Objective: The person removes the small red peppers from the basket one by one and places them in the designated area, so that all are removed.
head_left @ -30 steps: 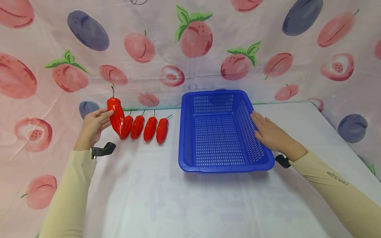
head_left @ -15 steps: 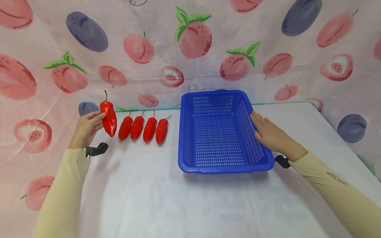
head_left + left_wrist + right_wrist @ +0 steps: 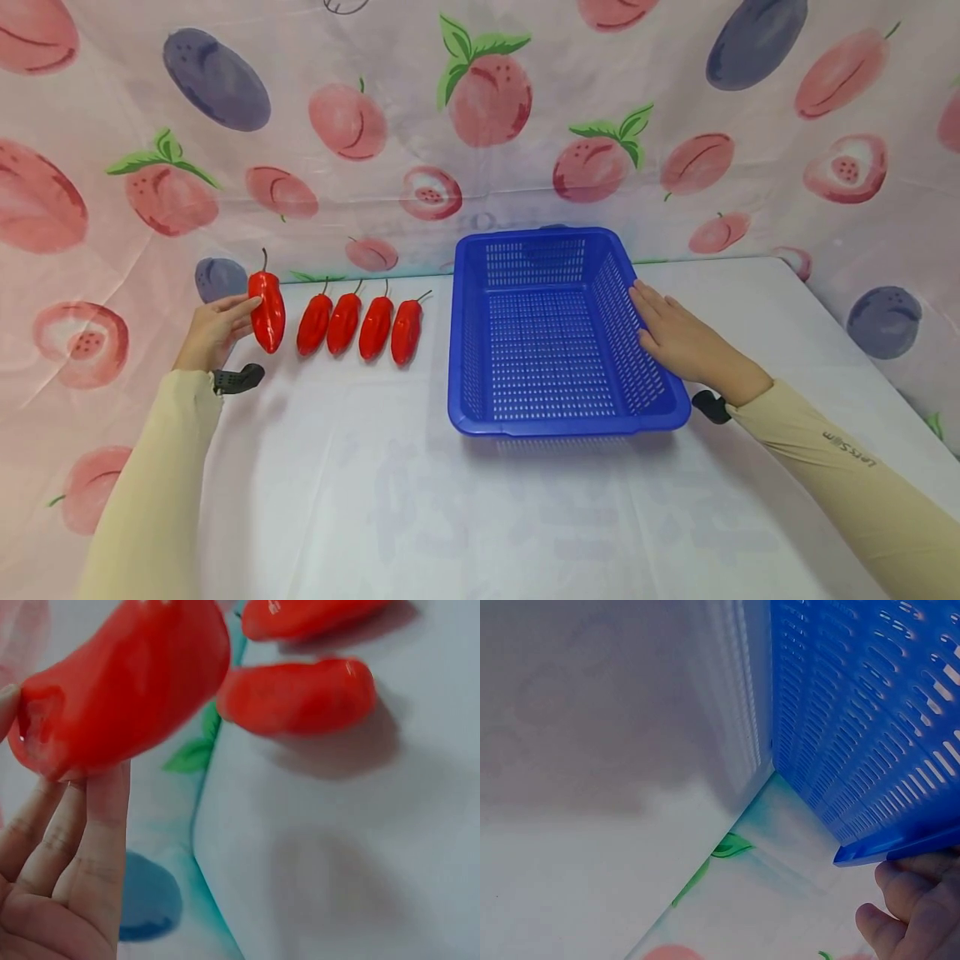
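At the left of the table, my left hand (image 3: 210, 335) pinches a red chili pepper (image 3: 267, 315) between thumb and fingers, its thin stem pointing up. The left wrist view shows this pepper close up, held above the table with a gap below it. Just right of it, several more red peppers (image 3: 343, 323) lie side by side in a row, stems toward the back. My right hand (image 3: 681, 340) rests with straight fingers against the right rim of a blue plastic basket (image 3: 570, 425). In the right wrist view, its fingertips touch beneath the basket's rim (image 3: 900, 851).
A white cloth covers the table (image 3: 360, 467). Behind it hangs a fruit-printed curtain (image 3: 285, 108), meeting the table's back and left edges. The basket is slotted and deep, standing right of the pepper row.
My left hand has carried the pepper leftward, away from the row, then lowered it a little toward the table. The right hand and basket have stayed put.
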Demonstrator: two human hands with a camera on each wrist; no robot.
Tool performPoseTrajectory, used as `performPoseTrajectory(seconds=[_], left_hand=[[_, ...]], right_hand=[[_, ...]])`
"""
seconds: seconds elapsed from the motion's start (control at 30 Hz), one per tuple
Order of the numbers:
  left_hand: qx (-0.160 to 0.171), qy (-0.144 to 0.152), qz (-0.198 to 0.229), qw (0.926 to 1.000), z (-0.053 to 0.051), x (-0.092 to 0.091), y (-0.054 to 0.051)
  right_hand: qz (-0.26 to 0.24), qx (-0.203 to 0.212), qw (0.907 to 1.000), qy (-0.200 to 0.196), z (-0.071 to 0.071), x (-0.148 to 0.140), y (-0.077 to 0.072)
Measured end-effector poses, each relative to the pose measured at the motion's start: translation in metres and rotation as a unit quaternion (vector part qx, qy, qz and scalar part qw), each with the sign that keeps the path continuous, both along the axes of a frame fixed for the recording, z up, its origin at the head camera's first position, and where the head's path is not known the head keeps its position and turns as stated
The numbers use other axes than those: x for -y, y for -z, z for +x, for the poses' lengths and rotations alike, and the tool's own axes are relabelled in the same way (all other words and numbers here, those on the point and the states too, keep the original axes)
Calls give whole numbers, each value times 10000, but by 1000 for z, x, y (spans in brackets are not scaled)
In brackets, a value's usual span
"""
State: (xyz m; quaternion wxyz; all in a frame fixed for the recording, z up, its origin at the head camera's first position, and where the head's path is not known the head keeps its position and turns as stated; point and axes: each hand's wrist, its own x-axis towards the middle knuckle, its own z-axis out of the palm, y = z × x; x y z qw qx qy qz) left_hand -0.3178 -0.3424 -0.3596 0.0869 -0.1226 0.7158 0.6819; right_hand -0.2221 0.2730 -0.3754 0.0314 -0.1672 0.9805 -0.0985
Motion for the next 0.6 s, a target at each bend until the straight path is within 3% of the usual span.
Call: performPoseTrajectory(seconds=[0.17, 0.33, 0.6], left_hand=[[247, 25, -182, 9995, -9, 10, 12], [376, 133, -703, 9967, -17, 18, 25], [518, 420, -1437, 9874, -22, 23, 39]], right_hand=[[-14, -24, 10000, -11, 0, -1, 0], [7, -73, 10000, -35, -1, -1, 1], [6, -78, 10000, 10, -1, -1, 1]])
